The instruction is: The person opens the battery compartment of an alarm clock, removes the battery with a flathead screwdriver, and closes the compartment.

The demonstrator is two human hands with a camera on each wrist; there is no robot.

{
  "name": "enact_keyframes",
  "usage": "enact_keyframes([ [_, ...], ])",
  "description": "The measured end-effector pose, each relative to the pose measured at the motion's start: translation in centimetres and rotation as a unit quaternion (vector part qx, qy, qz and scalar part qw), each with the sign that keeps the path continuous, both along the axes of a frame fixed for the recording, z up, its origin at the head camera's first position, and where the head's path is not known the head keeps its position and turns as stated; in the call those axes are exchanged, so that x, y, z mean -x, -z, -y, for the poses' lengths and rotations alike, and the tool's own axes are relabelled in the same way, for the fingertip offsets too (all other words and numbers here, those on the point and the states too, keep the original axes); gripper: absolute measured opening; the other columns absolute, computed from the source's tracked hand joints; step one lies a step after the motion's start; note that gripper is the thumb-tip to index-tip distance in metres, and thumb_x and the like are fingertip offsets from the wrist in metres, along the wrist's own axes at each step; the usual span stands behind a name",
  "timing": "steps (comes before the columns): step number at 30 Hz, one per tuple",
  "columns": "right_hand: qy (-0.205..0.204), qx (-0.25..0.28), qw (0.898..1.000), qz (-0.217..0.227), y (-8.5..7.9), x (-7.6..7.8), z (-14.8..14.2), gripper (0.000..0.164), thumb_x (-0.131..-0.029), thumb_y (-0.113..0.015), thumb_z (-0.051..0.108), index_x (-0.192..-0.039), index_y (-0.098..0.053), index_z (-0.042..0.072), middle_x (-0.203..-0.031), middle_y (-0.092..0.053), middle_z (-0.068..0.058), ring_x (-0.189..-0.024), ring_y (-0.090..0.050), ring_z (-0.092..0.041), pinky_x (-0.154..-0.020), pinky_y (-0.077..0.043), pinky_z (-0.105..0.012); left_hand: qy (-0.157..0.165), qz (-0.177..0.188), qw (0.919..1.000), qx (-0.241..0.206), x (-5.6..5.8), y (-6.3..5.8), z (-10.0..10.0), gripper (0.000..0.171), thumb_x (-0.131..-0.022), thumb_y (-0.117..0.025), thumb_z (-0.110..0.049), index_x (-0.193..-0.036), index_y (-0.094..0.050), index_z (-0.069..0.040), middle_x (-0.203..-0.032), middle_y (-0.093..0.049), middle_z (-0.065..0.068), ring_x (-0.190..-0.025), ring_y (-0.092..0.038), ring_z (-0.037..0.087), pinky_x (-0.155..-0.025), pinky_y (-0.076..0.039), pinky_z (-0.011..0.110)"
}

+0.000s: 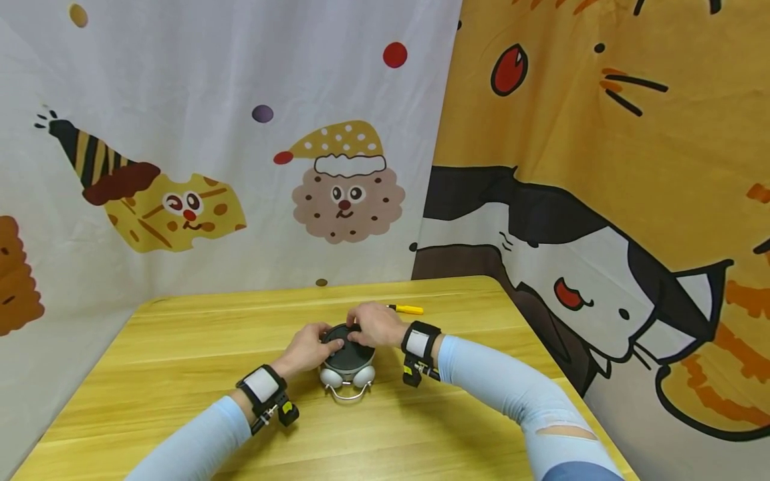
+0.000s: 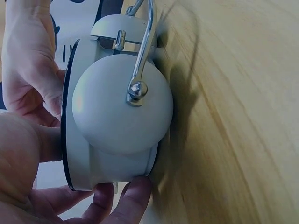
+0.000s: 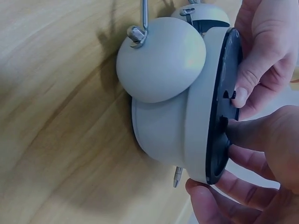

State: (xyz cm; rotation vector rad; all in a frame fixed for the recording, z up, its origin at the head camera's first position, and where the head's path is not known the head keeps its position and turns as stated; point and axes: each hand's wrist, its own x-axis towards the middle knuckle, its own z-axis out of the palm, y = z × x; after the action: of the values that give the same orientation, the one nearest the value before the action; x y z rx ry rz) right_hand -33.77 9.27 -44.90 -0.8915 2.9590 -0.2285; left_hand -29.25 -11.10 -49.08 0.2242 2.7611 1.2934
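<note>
A white twin-bell alarm clock (image 1: pixel 347 364) lies face down on the table, its black back (image 3: pixel 223 149) facing up. Its two round bells (image 2: pixel 122 105) and thin metal handle (image 1: pixel 350 397) point toward me. My left hand (image 1: pixel 305 349) grips the clock's left side; its fingers curl round the body while the thumb lies on the back. From the right, my right hand (image 1: pixel 377 325) holds the far right edge, fingers at the rim and thumb against the back beside a small black knob (image 3: pixel 224 122). A short metal leg (image 3: pixel 177 176) sticks out from the clock's side.
A slim yellow stick with a black end (image 1: pixel 409 309) lies on the wooden table (image 1: pixel 228 334), just beyond my right hand. Cartoon-printed curtains (image 1: pixel 337 80) hang behind the table and along its right side.
</note>
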Motion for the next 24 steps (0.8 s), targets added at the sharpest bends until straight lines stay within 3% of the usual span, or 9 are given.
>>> enact_keyframes([
  [5, -0.006, -0.013, 1.0, 0.006, -0.2, 0.3, 0.2, 0.024, -0.102, -0.085, 0.037, -0.12, -0.082, 0.021, -0.118, -0.083, 0.001, -0.094, -0.07, -0.012, -0.075, -0.056, -0.026, 0.009, 0.004, 0.9999, -0.009, 0.2, 0.2, 0.2, 0.043, -0.104, -0.079, -0.031, -0.13, -0.074, 0.002, -0.11, -0.079, 0.015, -0.091, -0.069, 0.022, -0.076, -0.054, 0.032],
  [12, 0.001, -0.032, 0.998, 0.045, -1.2, 0.7, 0.6, 0.024, -0.102, -0.086, 0.036, -0.118, -0.081, 0.019, -0.115, -0.081, -0.001, -0.091, -0.069, -0.012, -0.071, -0.057, -0.024, 0.049, -0.035, 0.9982, -0.002, 2.3, 3.4, 1.4, 0.059, -0.105, -0.076, -0.049, -0.129, -0.072, 0.005, -0.101, -0.077, 0.015, -0.083, -0.066, 0.022, -0.066, -0.051, 0.03],
  [13, 0.003, -0.034, 0.998, 0.049, -1.3, 0.7, 0.7, 0.023, -0.102, -0.086, 0.036, -0.117, -0.081, 0.019, -0.114, -0.081, -0.001, -0.09, -0.068, -0.012, -0.069, -0.056, -0.023, 0.044, -0.027, 0.9986, -0.004, 2.2, 3.2, 1.3, 0.059, -0.104, -0.078, -0.048, -0.13, -0.073, 0.004, -0.102, -0.077, 0.015, -0.083, -0.067, 0.022, -0.066, -0.051, 0.03],
  [16, 0.004, -0.042, 0.998, 0.055, -1.6, 0.7, 0.9, 0.023, -0.102, -0.086, 0.036, -0.116, -0.081, 0.019, -0.112, -0.08, 0.0, -0.087, -0.066, -0.011, -0.067, -0.054, -0.023, 0.047, -0.026, 0.9986, -0.001, 2.9, 4.2, 1.6, 0.061, -0.104, -0.077, -0.05, -0.132, -0.072, 0.004, -0.102, -0.077, 0.015, -0.083, -0.066, 0.022, -0.065, -0.051, 0.03],
  [24, -0.021, -0.082, 0.996, 0.026, -1.7, 0.7, 1.4, 0.018, -0.104, -0.083, 0.032, -0.114, -0.081, 0.017, -0.109, -0.081, 0.001, -0.087, -0.067, -0.011, -0.072, -0.058, -0.025, 0.03, -0.003, 0.9995, 0.008, 4.0, 5.0, 1.5, 0.061, -0.1, -0.083, -0.049, -0.135, -0.073, -0.001, -0.107, -0.08, 0.01, -0.086, -0.069, 0.017, -0.069, -0.054, 0.029],
])
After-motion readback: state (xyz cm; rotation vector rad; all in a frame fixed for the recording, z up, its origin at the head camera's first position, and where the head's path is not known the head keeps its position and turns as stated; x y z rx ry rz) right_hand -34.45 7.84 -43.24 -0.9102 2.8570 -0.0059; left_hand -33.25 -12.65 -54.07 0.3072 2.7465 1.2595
